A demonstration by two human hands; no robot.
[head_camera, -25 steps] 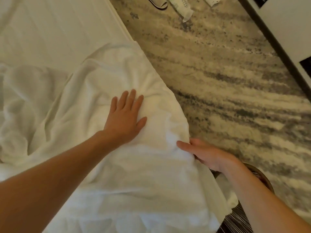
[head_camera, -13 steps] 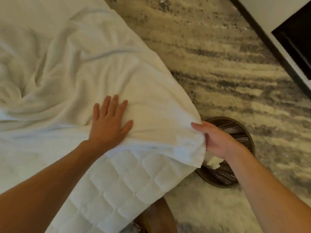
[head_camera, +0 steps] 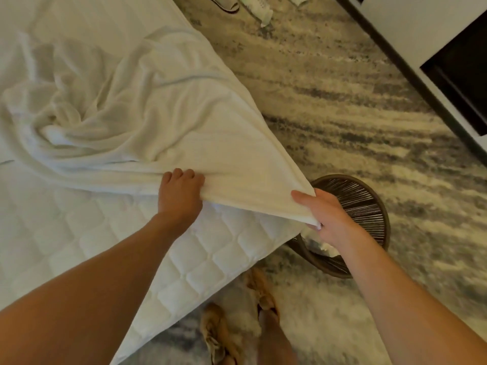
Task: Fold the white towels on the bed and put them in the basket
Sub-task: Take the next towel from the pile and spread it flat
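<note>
The left hand [head_camera: 180,192] and right hand [head_camera: 324,214] clutched the towel [head_camera: 158,122] by its near edge; its bulk lay bunched beyond, leftward.

This is a bedroom. A bed [head_camera: 205,262] with a quilted white mattress cover stands on a streaked grey-and-cream carpet [head_camera: 342,101]. A woven basket [head_camera: 369,206] sits at the bed's corner, and a white cabinet [head_camera: 421,35] stands across the carpet from the bed.

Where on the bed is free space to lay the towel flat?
Bare quilted mattress lies between the near edge of the towel and the bed corner. The sheet beyond the towel is bare too. The bunched towel, gripped by the left hand and right hand, crowds the middle.
</note>
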